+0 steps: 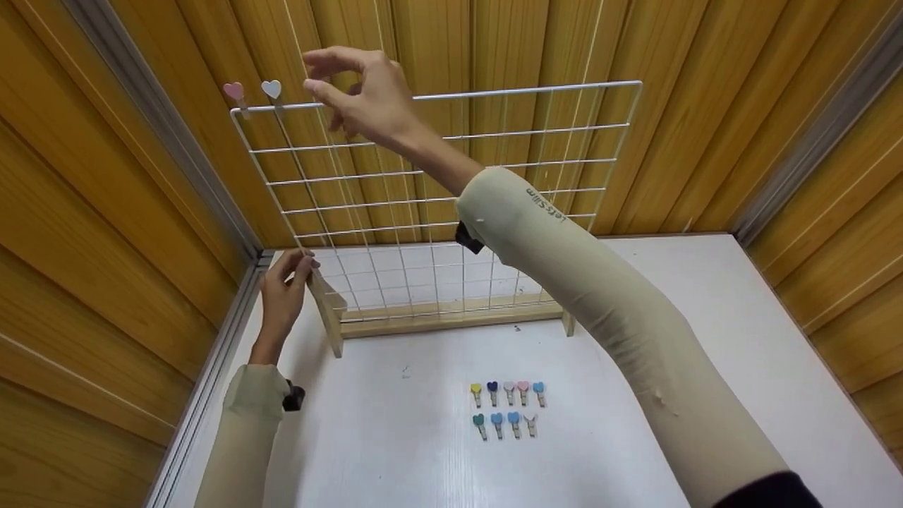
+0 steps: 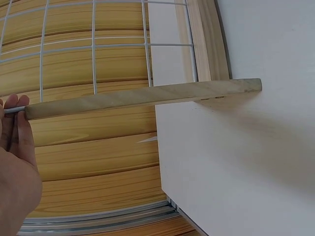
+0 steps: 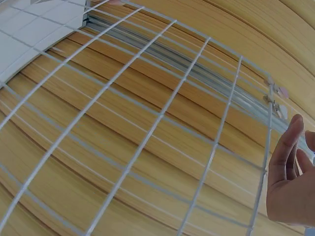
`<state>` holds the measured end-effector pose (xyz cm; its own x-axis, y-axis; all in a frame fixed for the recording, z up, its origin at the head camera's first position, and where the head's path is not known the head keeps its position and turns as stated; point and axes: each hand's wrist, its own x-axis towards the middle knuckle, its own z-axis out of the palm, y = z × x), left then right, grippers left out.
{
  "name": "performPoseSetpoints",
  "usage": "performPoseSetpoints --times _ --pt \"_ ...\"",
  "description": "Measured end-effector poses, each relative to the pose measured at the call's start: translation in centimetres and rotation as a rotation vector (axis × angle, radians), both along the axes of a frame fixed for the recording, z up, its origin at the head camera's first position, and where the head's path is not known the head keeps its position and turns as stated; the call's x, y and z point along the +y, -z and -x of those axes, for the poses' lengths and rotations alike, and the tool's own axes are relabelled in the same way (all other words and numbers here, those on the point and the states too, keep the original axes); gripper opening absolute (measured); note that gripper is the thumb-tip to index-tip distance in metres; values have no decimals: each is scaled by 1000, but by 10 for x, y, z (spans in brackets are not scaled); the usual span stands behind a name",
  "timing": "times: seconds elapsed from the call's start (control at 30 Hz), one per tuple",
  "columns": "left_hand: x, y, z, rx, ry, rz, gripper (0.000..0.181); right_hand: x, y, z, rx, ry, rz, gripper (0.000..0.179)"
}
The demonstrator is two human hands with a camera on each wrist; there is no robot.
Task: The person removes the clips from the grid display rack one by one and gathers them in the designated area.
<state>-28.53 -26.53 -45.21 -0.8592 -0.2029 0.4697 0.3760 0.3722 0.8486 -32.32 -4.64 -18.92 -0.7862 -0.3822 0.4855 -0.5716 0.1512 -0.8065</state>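
A white wire grid (image 1: pixel 529 89) stands upright in a wooden stand (image 1: pixel 451 322). My left hand (image 1: pixel 283 293) pinches the grid's left side wire, right at the top of the stand's wooden leg (image 2: pixel 147 95). Above the grid's top bar, my right hand (image 1: pixel 381 99) has its fingers bent loosely and apart from the thumb, with nothing seen between them. Just left of its fingertips, a white heart clip (image 1: pixel 271 89) is clipped on the top bar. A pink heart clip (image 1: pixel 233 91) sits at the top left corner. Both clips also show near the right hand in the right wrist view.
Several heart clips lie in two rows on the white table (image 1: pixel 395 423), among them a yellow clip (image 1: pixel 476 389), a dark blue clip (image 1: pixel 492 387) and a green clip (image 1: pixel 479 420). Wood-patterned walls (image 1: pixel 705 106) with metal frame rails (image 1: pixel 811 127) enclose the table.
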Motion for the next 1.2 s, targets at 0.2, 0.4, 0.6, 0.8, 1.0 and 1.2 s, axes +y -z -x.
performPoseSetpoints --times 0.2,0.4,0.6,0.8,1.0,1.2 --pt "-2 1 -6 17 -13 1 18 -23 -5 -1 -57 -12 -126 46" --pt "0 -2 -7 12 0 11 18 -38 -5 1 -120 -42 -106 47" --pt "3 -2 -11 14 8 -1 16 -46 -3 -1 -102 -69 -150 38" --pt "-1 -2 -14 12 2 8 17 -54 -5 -1 -102 -8 -153 32" --pt "-6 -1 -15 12 -8 9 19 -59 -7 -2 -123 28 -167 29" --pt "-5 2 -14 36 -26 11 18 -60 -6 -1 -131 40 -139 26"
